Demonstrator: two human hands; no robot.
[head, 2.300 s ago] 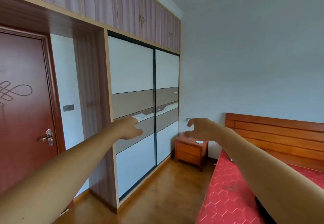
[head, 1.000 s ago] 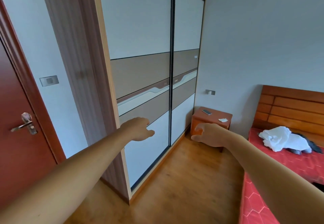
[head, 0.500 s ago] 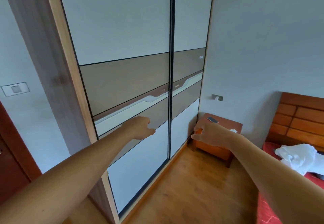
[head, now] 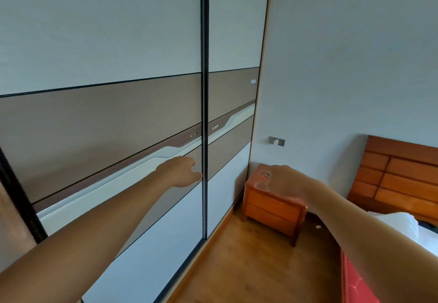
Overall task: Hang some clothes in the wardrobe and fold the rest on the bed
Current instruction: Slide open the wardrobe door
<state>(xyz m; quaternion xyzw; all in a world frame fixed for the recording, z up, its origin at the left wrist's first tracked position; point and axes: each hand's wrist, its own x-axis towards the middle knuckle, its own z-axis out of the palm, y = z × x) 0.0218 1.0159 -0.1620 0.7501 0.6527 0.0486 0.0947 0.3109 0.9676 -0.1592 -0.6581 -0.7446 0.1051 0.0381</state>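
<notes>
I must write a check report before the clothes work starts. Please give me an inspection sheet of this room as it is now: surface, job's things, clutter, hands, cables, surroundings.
Surface: bed with a red cover; only a corner shows at the lower right.
Job's things: wardrobe, both sliding doors closed; white clothes in an unfolded heap on the bed.
Clutter: small white scrap on the wooden floor beside the nightstand.
Hands: left hand at the middle door edge, holds nothing, contact unclear; right hand raised and blurred, fingers loosely curled, empty.
Cables: nothing seen.
Surroundings: grey wall with a small metal fitting; wooden headboard.
</notes>
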